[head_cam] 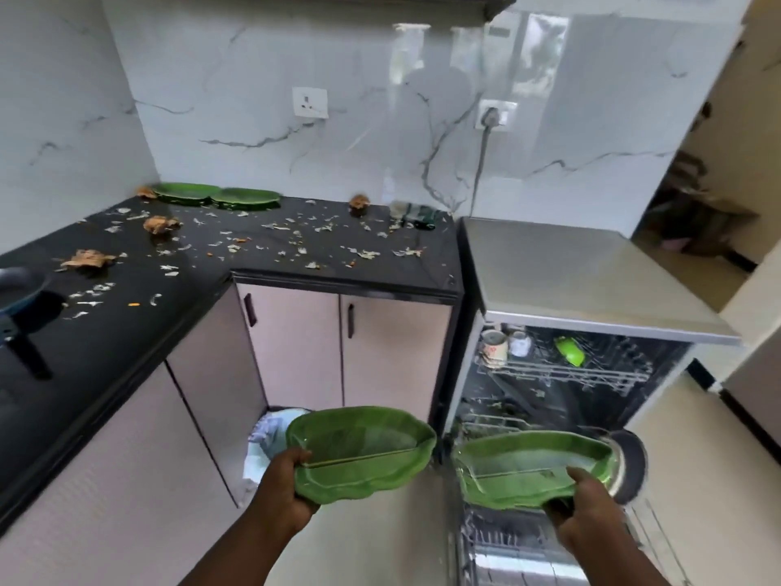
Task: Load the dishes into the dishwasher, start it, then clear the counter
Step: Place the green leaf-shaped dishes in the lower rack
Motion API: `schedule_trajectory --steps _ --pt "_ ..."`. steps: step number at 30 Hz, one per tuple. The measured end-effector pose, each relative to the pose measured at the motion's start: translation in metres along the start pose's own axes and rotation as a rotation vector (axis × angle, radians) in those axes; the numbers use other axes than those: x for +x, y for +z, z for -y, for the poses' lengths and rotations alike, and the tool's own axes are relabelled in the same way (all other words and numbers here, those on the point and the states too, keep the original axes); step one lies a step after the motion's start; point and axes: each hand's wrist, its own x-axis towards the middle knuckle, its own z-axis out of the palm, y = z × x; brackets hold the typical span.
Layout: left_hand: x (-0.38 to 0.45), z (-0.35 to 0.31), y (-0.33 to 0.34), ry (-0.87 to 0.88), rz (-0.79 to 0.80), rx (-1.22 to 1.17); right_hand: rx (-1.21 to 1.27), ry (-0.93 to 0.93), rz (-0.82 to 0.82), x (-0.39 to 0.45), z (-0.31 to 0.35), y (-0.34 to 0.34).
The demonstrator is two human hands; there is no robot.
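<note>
1. Two green leaf-shaped plates are in hand: the left hand [281, 484] grips the left plate [363, 450] by its near-left rim, fingers curled under and thumb on top; the right hand [587, 516] grips the right plate [534, 469] by its near-right rim in the same way.
2. Key relation: the right plate hangs directly over the pulled-out lower rack [507, 539] of the open dishwasher [570, 374], its long axis running left to right and tilted slightly. The left plate hangs left of the rack, above the floor and a waste bin [264, 441]. The right hand is therefore judged the nearer to loading.
3. The upper rack [562, 376] already holds cups and a small green item.
4. Two more green plates [215, 195] lie flat at the far edge of the black bench [211, 264], touching or overlapping one another.
5. The bench is strewn with pale scraps and brown peelings; a dark pan [23, 298] sits at its near left.
6. Room: marble-patterned wall with two sockets, pale cabinet doors below the bench.
</note>
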Motion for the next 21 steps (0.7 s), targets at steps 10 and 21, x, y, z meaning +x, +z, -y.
schedule_trajectory --steps 10,21 --pt "-0.029 0.22 0.072 -0.114 -0.1 0.147 0.142 -0.078 -0.221 0.017 0.086 -0.245" --pt "-0.079 0.309 0.104 -0.148 -0.263 0.403 0.017 0.027 -0.264 0.072 0.102 -0.35"
